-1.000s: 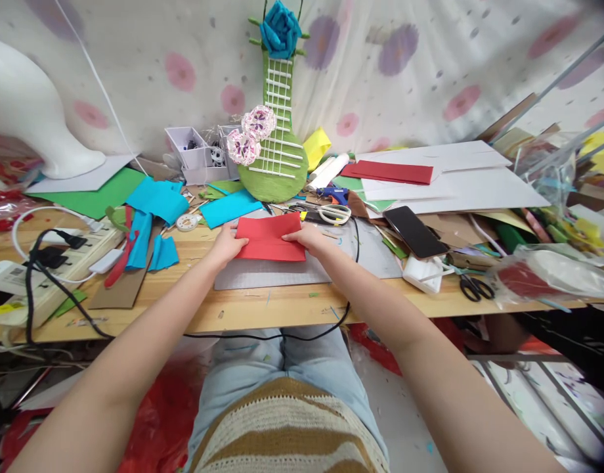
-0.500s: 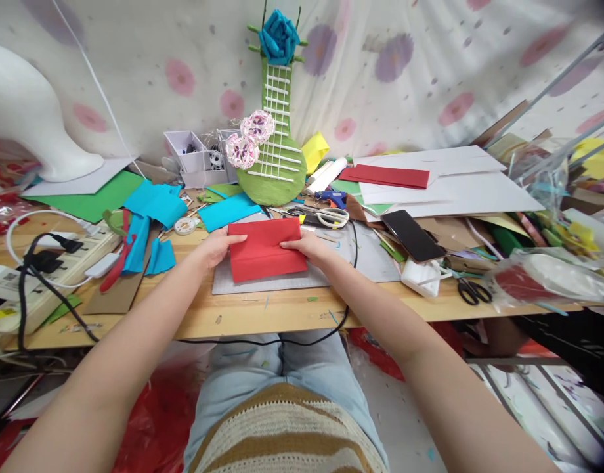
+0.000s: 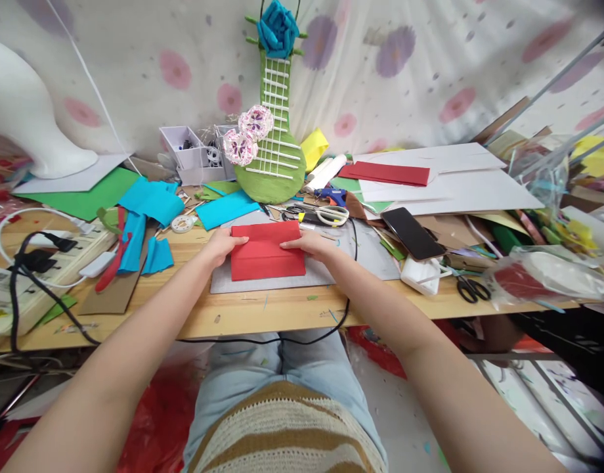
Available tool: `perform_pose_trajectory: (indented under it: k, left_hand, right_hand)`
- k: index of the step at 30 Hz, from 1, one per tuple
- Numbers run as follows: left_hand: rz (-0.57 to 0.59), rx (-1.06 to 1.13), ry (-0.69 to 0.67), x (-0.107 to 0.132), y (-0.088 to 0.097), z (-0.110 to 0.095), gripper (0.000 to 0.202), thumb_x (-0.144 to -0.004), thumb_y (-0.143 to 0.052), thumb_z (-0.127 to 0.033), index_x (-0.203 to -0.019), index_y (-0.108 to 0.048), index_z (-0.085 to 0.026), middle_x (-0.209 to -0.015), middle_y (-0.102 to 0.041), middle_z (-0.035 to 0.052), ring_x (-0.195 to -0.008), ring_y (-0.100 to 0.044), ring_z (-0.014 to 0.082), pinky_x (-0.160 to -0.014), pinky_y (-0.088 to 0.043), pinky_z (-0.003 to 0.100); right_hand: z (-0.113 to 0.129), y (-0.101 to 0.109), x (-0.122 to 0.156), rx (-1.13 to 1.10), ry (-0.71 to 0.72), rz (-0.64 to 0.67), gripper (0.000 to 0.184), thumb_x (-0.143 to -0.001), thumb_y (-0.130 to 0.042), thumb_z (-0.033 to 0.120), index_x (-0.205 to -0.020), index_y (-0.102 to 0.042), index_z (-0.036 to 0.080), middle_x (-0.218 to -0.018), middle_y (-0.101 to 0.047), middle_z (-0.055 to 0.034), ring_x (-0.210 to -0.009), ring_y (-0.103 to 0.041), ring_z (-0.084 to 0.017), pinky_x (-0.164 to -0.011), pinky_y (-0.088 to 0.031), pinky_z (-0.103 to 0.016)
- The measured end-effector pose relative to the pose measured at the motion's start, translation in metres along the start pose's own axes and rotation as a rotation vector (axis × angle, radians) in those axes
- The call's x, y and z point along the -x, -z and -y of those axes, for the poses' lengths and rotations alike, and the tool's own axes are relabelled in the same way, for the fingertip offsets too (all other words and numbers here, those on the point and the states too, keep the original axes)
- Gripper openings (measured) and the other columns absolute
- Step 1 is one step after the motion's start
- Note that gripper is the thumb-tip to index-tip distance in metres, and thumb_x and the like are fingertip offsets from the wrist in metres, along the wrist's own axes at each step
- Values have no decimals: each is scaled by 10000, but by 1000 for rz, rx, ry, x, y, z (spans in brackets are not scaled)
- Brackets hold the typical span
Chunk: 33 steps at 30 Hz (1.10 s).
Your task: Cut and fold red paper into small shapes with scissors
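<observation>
The red paper (image 3: 267, 253), apparently folded double, lies flat on a grey mat (image 3: 282, 281) near the front edge of the desk (image 3: 262, 309). The left hand (image 3: 222, 246) presses its left edge and the right hand (image 3: 308, 246) its right edge, both open with fingers laid flat. Scissors (image 3: 331, 214) lie just behind, a phone (image 3: 413, 233) to the right.

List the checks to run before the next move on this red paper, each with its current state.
1. Red paper lies on the grey mat: ok.
2. Left hand on its left edge: ok.
3. Right hand on its right edge: ok.
4. Thumbs tucked under the edges: cannot tell.
5. Scissors clear of the paper: ok, they lie behind it.
6. Black cable off the mat: not ok, it crosses the right side.
</observation>
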<state>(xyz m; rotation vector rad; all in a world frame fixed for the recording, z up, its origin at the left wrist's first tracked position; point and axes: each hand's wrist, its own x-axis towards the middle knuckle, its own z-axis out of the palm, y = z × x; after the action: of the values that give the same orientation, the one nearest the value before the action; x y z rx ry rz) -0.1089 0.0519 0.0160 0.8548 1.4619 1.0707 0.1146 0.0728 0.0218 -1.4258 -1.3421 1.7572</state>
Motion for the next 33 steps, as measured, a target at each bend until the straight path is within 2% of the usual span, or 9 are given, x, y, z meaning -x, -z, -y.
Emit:
perform_pose_trajectory:
  k: [3,7,13,17,19,22,24,27,33]
  left_hand:
    - [42,-20,-27,-1,3,-2,335,-397,-816,-182,-698,-672,-159,-686,-712,29,-667,-664,202,-693,-538,328]
    - [55,-79,-45,-7,6,-5,374,-381,-826,-225,-713,-666,-163,-704,-712,25,-668,-660,206,-693,-529,336]
    - [95,-105,7,-14,3,-7,366,-391,-826,-197,-715,-664,-148,-706,-704,44,-665,-657,208,-701,-520,346]
    - [92,-142,47,-9,2,-7,352,-403,-826,-216,-706,-662,-144,-723,-709,58,-690,-660,212,-662,-521,321]
    - [147,-161,38,-7,7,-10,401,-406,-837,-258,-754,-666,-155,-773,-714,64,-728,-664,214,-634,-515,298]
    - [252,-269,-26,-10,17,-20,493,-442,-838,-312,-885,-668,-181,-836,-709,59,-757,-661,202,-603,-499,267]
    - [244,-378,-99,-17,21,-27,520,-457,-831,-312,-929,-659,-178,-828,-697,54,-733,-652,191,-599,-491,264]
    - [222,-505,-206,-36,17,-32,465,-428,-829,-266,-848,-658,-164,-756,-679,42,-724,-638,191,-663,-493,289]
    - [338,-630,-339,-65,-3,-21,308,-429,-802,-215,-705,-666,-194,-674,-656,16,-682,-599,177,-687,-484,300]
  right_hand:
    - [8,8,2,58,49,20,328,-605,-773,240,-902,-651,174,-947,-687,-40,-826,-632,-150,-624,-485,-211]
    - [21,13,-1,149,82,-87,261,-619,-764,206,-835,-630,151,-860,-679,-45,-724,-604,-126,-532,-429,-185]
    - [24,12,-16,377,195,-161,147,-594,-753,159,-642,-614,152,-617,-618,-2,-617,-560,-130,-597,-443,-240]
    - [20,12,-26,600,279,-209,122,-575,-749,154,-619,-635,157,-620,-616,-6,-669,-576,-161,-672,-444,-266]
    - [17,12,-29,663,294,-218,117,-577,-747,167,-642,-650,161,-654,-628,-13,-695,-582,-172,-685,-440,-270]
    - [15,13,-32,705,300,-223,114,-593,-738,188,-669,-656,162,-686,-635,-20,-706,-581,-175,-681,-435,-270]
    - [13,14,-34,708,308,-214,109,-610,-729,201,-680,-656,161,-694,-636,-22,-705,-576,-174,-668,-432,-269]
    - [11,14,-37,690,325,-217,119,-610,-729,210,-696,-660,165,-706,-642,-20,-710,-574,-171,-665,-429,-264]
    - [5,12,-39,707,343,-232,129,-640,-707,230,-754,-669,183,-752,-661,-5,-745,-584,-170,-685,-420,-261]
